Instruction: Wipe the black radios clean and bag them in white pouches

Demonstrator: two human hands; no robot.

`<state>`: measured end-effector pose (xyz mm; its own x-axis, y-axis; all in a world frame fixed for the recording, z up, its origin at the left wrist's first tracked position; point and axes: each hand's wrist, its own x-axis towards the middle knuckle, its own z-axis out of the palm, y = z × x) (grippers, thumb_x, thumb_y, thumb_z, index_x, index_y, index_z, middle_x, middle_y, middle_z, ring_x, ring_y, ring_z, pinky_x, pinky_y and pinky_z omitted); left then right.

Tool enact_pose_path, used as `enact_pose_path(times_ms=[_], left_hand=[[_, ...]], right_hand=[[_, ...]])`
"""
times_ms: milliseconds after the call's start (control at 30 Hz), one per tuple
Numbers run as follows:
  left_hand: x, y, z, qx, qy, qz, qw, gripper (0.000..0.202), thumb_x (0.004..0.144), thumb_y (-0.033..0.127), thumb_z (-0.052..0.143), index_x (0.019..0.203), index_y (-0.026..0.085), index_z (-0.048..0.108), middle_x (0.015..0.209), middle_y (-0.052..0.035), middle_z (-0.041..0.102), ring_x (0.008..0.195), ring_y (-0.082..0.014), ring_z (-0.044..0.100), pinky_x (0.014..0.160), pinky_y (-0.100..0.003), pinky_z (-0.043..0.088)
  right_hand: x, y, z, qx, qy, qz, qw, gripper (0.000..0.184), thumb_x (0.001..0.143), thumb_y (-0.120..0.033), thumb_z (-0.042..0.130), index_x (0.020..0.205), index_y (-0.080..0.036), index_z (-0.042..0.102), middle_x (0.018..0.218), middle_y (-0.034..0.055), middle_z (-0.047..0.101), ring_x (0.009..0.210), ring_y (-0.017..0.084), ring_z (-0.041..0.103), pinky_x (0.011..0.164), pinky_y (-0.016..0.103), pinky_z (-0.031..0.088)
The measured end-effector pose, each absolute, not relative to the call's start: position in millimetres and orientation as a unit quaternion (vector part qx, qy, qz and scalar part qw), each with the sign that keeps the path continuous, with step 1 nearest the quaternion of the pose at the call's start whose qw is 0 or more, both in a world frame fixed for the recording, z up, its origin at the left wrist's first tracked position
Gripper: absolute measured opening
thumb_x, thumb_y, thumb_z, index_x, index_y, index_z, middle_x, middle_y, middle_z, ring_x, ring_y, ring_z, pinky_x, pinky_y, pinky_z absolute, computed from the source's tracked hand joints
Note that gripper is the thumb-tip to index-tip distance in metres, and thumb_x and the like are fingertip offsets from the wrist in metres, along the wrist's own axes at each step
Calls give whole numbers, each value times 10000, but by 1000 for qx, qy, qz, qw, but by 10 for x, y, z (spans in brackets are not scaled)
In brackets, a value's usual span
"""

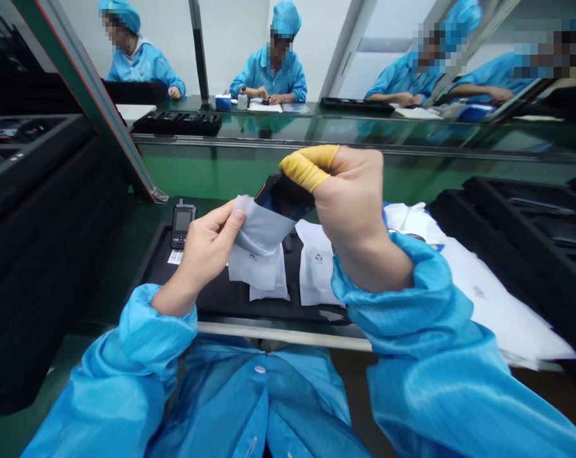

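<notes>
My right hand (349, 210), with a yellow finger cot on one finger, grips a black handheld device (283, 194) by its top end. My left hand (206, 245) pinches the open mouth of a pale grey plastic bag (259, 248). The device's lower end sits inside the bag's mouth. Both hands are raised above a black tray (221, 296) in front of me.
A second black device with a screen (182, 222) stands at the tray's far left. More pale bags (316, 264) lie on the tray, and a stack of white bags (502, 305) lies to the right. Black trays stand stacked left (40, 191) and right (536, 235). Several people in blue coats sit across the green bench (316, 130).
</notes>
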<state>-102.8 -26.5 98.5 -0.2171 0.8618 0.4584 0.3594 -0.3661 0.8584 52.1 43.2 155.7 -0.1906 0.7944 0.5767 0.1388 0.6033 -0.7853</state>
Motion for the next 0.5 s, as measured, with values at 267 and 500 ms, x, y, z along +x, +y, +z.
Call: enact_pose_path(times_ms=[267,500], left_hand=[[-881,-234,984,539,502,666,117,363,875,490,546,807,185,730,741,-11,707,761,-172,658,670,-253,513],[-892,-197,1039,484,436,747,131,365,902,500,503,905,193,701,859,-27,726,895,-186,688,803,-294,538]], right_hand=[[428,342,1484,-316,-772,301,463,324,720,-500,699,737,-177,715,762,13,697,781,172,654,800,331,518],[553,427,1438,-240,-759,492,353,748,633,-700,657,1167,-179,611,953,47,699,920,185,636,823,337,521]])
